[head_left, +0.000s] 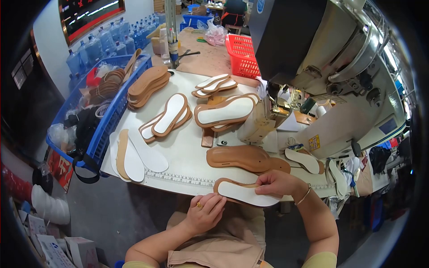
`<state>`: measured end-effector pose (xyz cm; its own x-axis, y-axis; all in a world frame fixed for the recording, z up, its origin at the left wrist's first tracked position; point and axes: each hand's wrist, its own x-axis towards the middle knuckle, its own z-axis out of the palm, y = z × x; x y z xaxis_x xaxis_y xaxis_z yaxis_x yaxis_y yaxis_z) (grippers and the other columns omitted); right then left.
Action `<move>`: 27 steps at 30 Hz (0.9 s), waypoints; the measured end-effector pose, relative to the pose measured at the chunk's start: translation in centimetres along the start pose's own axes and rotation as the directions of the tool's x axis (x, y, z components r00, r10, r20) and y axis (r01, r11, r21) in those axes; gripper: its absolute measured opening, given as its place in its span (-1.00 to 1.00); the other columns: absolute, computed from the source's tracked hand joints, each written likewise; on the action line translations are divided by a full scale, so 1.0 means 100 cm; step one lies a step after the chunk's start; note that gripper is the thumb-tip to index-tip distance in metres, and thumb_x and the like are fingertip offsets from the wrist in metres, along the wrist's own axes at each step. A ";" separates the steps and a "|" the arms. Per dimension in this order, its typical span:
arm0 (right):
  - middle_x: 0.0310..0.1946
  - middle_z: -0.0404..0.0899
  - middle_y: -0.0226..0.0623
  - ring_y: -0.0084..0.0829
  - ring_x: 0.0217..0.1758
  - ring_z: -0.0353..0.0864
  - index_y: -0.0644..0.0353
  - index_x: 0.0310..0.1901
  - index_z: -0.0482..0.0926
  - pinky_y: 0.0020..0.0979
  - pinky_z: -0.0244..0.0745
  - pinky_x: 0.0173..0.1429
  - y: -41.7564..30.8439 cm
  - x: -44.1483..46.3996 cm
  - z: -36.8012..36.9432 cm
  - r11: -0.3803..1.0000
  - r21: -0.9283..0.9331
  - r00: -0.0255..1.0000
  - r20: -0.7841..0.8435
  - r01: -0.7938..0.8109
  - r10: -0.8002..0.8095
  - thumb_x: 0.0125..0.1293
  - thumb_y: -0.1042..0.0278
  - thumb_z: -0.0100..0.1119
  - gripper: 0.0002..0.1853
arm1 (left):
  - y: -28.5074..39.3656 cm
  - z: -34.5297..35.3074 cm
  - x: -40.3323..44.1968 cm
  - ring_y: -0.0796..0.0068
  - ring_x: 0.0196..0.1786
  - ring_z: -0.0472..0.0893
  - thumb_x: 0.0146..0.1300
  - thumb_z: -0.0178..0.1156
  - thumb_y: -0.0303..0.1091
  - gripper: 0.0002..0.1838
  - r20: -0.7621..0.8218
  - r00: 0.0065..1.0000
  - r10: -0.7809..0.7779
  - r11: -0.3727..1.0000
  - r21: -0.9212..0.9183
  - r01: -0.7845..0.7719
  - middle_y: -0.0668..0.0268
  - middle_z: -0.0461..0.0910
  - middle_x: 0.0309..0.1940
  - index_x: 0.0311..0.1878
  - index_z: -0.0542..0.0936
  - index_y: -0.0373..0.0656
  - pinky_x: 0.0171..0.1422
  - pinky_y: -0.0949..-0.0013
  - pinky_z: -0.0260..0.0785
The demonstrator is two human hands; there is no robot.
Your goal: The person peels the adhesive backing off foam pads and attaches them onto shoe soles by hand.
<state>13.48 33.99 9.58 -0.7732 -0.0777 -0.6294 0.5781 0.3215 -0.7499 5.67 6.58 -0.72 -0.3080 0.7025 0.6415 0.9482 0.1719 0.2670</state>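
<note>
At the table's front edge lies a brown insole with a white liner on top. My right hand pinches the white liner near the right end. The closed fingers of my left hand, with a ring on one, grip the brown insole's left front edge. Just behind is a stack of brown insoles. Loose white liners lie to the left, beside a tan one. Further back are several white-topped brown insoles, another such pile, and a plain brown stack.
The sewing machine stands over the table's right side. A blue crate full of materials flanks the left edge. A red basket is behind. A printed ruler runs along the front edge.
</note>
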 end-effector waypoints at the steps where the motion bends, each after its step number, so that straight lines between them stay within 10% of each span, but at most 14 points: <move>1: -0.48 0.52 -0.65 -0.82 -0.43 0.40 0.17 -0.21 0.64 -0.66 0.31 -0.39 0.000 -0.001 0.000 1.000 0.027 1.000 -0.009 0.005 -0.005 0.31 0.22 0.28 -0.81 | 0.000 0.000 -0.001 0.48 0.10 0.51 0.10 0.29 -0.32 -0.57 -0.003 1.000 -0.001 1.000 0.001 0.001 0.38 0.51 0.03 0.09 0.58 -0.10 0.19 0.28 0.21; 27: -0.42 0.55 -0.65 -0.81 -0.35 0.43 0.20 -0.18 0.64 -0.64 0.36 -0.26 -0.005 0.003 0.003 0.998 0.019 0.998 0.017 0.063 -0.063 0.32 0.27 0.27 -0.82 | -0.002 0.002 -0.001 0.46 0.10 0.50 0.08 0.30 -0.33 -0.58 -0.012 1.000 0.018 1.000 0.014 -0.018 0.37 0.50 0.03 0.07 0.58 -0.10 0.18 0.28 0.21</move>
<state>13.06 33.53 9.75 -0.8036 -0.1136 -0.5842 0.5333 0.2981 -0.7916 5.56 6.62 -0.99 -0.2914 0.6975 0.6546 0.9547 0.1686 0.2453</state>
